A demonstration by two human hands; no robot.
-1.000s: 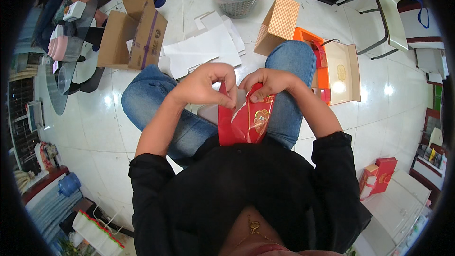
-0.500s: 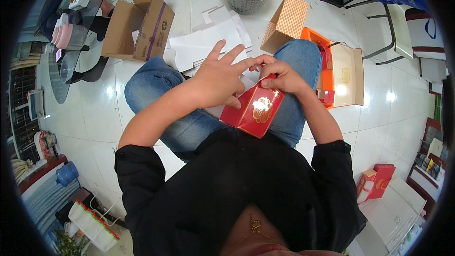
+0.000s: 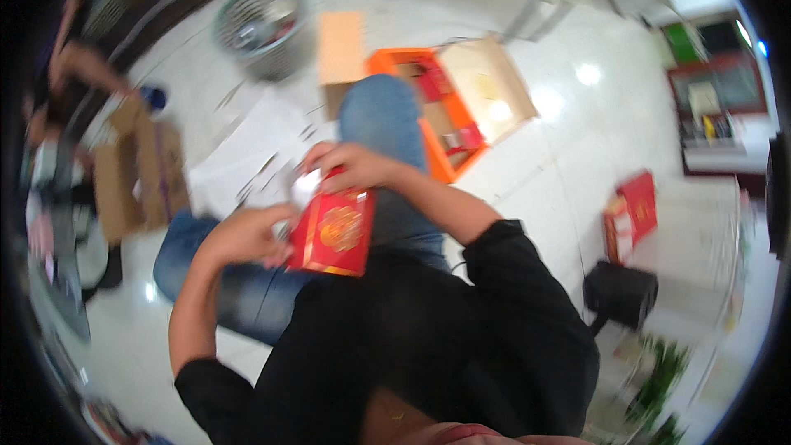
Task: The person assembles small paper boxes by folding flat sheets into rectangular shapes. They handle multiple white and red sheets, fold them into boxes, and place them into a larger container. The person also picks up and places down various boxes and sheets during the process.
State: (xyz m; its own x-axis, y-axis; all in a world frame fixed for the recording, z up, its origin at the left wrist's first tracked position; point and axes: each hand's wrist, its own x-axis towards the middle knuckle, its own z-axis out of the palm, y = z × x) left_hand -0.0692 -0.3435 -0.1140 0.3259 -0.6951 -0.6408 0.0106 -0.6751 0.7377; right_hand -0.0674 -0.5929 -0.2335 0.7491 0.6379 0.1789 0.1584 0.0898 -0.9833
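A red cardboard box (image 3: 350,235) with a gold round emblem is held over my lap, tilted slightly. Its top end shows a white flap (image 3: 306,186), blurred by motion. My right hand (image 3: 350,168) grips the upper edge of the box, thumb on the red face and fingers curled over the top. At the lower left side, my left hand (image 3: 254,236) pinches the box's edge between thumb and fingers. Motion smears the left fingertips, and the box's inside is hidden.
An orange box (image 3: 449,136) with its lid open and red packets inside lies beyond my right knee. Near it stand a checkered box (image 3: 341,53) and a grey basket (image 3: 268,53). White sheets (image 3: 247,152) and an open brown carton (image 3: 124,181) lie left. Another person's arm (image 3: 95,74) shows far left.
The whole view has swung to the right and blurred. My left hand, earlier spread across the box's open side, now closes on its lower left edge. The right hand still grips the top.
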